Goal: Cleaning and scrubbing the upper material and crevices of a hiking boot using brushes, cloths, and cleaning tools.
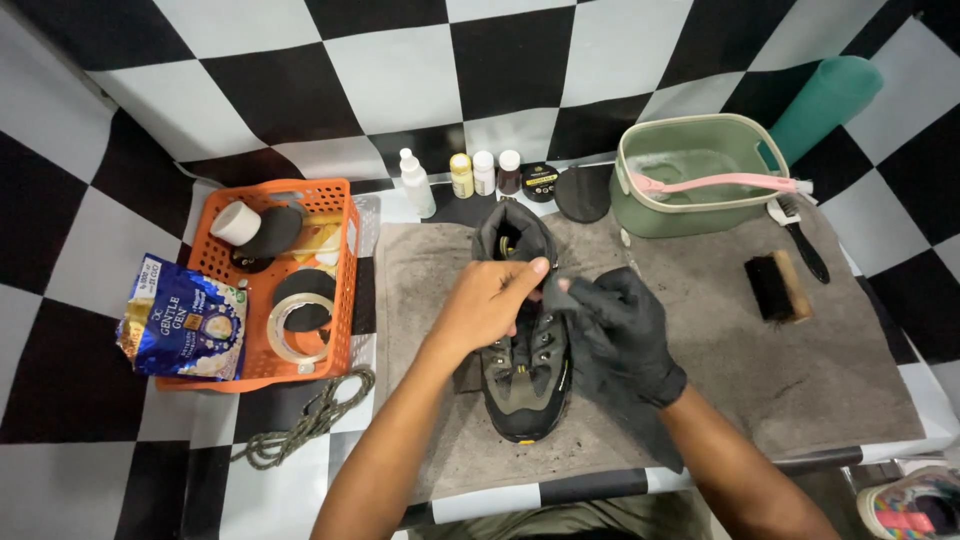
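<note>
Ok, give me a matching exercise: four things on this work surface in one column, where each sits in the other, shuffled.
Things:
1. pink brush
2. tape roll
3. boot
4. wooden brush

Places:
A. on the grey mat, right of the gloved hand
B. across the green tub
C. under both hands
D. in the orange basket

Pairs: 1-B, 2-D, 3-C, 4-A
</note>
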